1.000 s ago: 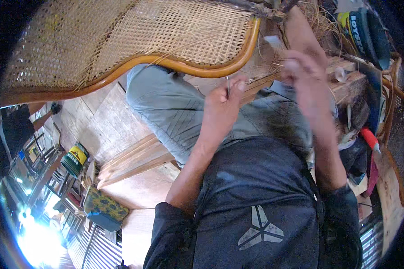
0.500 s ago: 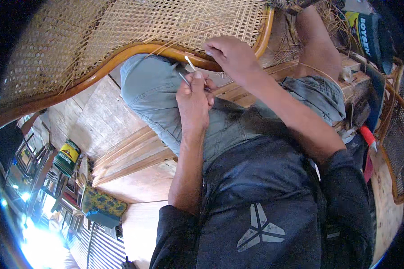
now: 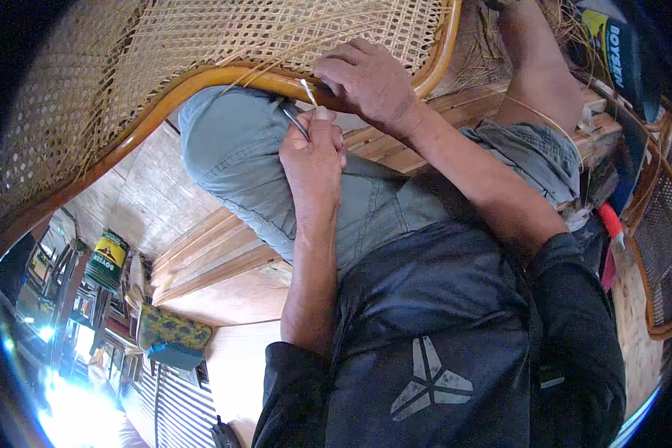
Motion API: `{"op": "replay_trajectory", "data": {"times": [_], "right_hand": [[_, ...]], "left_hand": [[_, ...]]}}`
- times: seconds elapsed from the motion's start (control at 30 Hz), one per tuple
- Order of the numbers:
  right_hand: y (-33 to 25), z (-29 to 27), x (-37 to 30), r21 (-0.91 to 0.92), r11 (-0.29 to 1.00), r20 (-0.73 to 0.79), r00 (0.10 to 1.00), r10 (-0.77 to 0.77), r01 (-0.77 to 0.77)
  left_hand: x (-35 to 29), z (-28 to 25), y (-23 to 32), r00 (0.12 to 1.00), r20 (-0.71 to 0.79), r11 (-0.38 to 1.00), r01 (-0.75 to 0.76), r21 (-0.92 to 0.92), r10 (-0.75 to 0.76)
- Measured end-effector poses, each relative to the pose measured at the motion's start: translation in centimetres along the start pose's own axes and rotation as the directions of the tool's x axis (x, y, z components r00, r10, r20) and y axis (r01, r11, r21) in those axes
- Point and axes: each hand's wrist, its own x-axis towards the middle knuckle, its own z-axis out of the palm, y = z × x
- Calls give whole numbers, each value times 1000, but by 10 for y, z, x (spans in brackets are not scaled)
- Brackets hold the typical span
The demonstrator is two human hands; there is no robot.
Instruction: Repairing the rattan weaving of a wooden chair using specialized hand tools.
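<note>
My left hand is closed around a thin dark metal rod and a slim white stick with a pale tip; both point up and to the left, toward the cane panel. Over the rim, my right hand is bent, its fingertips curled down and partly hidden; what they hold cannot be made out. The woven cane panel lies across the far side, framed by a curved glossy brown wooden rim. Loose cane strands trail over the weave and rim, close to both hands.
My leg in grey trousers lies below the rim, over wooden boards. Green paint cans stand at left and upper right. A red-handled tool and another cane-panelled frame are at the right. Loose fibres litter the far right.
My right hand has moved left and farther away, and its fingers have lowered toward the rim. The left hand has shifted slightly up and left, still holding the rod and white stick.
</note>
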Motion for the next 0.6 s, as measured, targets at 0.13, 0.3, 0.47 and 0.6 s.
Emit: {"op": "replay_trajectory", "data": {"times": [0.13, 0.3, 0.47, 0.6], "right_hand": [[4, 2, 0, 60, 998, 29, 999, -22, 20], [5, 3, 4, 134, 976, 78, 984, 163, -172], [3, -1, 8, 288, 937, 58, 980, 188, -197], [6, 3, 4, 335, 928, -50, 981, 188, -161]], "left_hand": [[1, 1, -3, 1000, -12, 1000, -12, 3, 12], [3, 1, -6, 1000, -9, 999, -18, 39, 18], [7, 1, -6, 1000, -1, 1000, 1, 14, -1], [8, 5, -4, 1000, 7, 999, 1, 44, -2]]}}
